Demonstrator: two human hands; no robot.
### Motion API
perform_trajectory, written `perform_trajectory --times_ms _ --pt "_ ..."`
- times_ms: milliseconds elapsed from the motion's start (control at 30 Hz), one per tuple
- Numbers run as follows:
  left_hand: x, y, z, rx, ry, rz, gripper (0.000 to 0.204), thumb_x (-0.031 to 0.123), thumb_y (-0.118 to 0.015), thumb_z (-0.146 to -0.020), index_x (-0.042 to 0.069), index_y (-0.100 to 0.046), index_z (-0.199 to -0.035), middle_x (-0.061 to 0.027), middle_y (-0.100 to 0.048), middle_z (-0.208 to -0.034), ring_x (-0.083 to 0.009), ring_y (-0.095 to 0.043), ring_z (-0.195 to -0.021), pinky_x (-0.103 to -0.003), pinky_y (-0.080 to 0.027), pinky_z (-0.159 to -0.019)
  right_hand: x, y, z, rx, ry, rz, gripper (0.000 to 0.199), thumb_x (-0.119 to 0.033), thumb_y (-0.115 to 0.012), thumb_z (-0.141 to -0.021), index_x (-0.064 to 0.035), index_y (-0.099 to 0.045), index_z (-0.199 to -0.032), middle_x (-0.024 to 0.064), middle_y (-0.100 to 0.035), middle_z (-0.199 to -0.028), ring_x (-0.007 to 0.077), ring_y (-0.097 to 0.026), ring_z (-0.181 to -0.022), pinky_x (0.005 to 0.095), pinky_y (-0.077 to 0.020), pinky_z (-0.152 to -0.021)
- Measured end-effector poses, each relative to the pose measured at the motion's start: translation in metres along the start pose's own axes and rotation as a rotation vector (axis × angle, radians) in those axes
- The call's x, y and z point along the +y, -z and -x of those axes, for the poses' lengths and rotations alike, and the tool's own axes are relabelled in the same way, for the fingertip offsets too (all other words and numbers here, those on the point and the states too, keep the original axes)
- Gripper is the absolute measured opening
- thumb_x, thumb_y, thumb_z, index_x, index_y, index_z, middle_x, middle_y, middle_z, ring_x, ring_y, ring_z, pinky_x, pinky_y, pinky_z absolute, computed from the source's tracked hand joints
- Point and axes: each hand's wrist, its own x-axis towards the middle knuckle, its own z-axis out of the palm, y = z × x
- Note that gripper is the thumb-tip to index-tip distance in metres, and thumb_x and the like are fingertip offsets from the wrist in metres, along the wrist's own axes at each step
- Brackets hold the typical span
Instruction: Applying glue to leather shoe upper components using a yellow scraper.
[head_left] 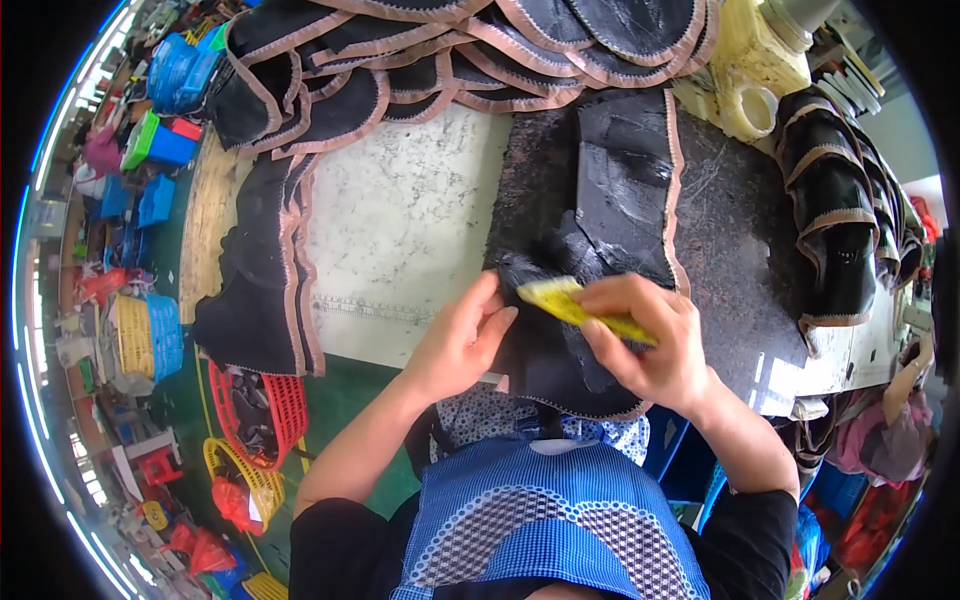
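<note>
A black leather-like piece with a brown zigzag-stitched edge lies in front of me on a dark, stained board. Wet, glossy black smears cover its middle. My right hand grips a flat yellow brush, its dark-marked far end low over the smears; whether bristles touch the piece is hidden. At the piece's left edge rests my left hand, fingers stretched forward, thumb apart, holding nothing that shows.
Overlapping black trimmed pieces line the table's far side. More lie at left and right. A glue-crusted yellowish container stands far right. Red and yellow baskets are below the table at left.
</note>
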Motion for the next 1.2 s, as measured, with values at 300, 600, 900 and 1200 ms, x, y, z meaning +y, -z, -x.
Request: perform_trajectory --times_ms 300,600,900,1200 --pt "0.002 0.002 0.0 -0.004 -0.067 -0.138 0.016 0.0 -0.057 -0.098 0.001 -0.045 -0.109 -0.0116 -0.053 -0.071 -0.0207 -0.045 -0.062 -0.032 -0.042 -0.058 -0.015 0.008 -0.016 0.14 -0.194 -0.193 0.016 -0.011 -0.069 -0.092 0.0034 -0.067 -0.1 0.0137 -0.073 -0.093 0.019 -0.072 -0.079 0.0304 -0.0574 -0.075" --pt "-0.008 0.002 0.005 0.06 -0.178 -0.187 0.042 0.0 -0.059 -0.097 -0.003 -0.043 -0.136 -0.0133 -0.052 -0.07 -0.0249 -0.051 -0.059 -0.034 -0.044 -0.058 -0.01 0.022 -0.003 0.204 -0.432 -0.452 0.033 -0.03 -0.06 -0.103 0.0023 -0.065 -0.098 0.014 -0.071 -0.087 0.0157 -0.071 -0.064 0.0225 -0.0577 -0.055" --pt "-0.003 -0.002 0.004 0.073 -0.164 -0.211 0.044 0.002 -0.06 -0.098 -0.004 -0.042 -0.137 -0.014 -0.055 -0.072 -0.0267 -0.055 -0.061 -0.036 -0.046 -0.06 0.005 0.001 -0.009 0.258 -0.553 -0.537 0.038 -0.029 -0.048 -0.109 0.0052 -0.065 -0.111 0.0169 -0.072 -0.09 0.0175 -0.071 -0.058 0.0231 -0.0572 -0.05" --pt "0.001 0.006 -0.001 0.11 -0.099 -0.28 0.04 0.006 -0.059 -0.099 0.0 -0.049 -0.137 -0.0107 -0.059 -0.072 -0.0198 -0.055 -0.058 -0.033 -0.044 -0.055 0.013 0.086 -0.008 0.556 -0.386 -0.389 0.036 -0.032 -0.053 -0.107 0.0014 -0.068 -0.11 0.0128 -0.072 -0.087 0.0145 -0.068 -0.056 0.0208 -0.0517 -0.048"
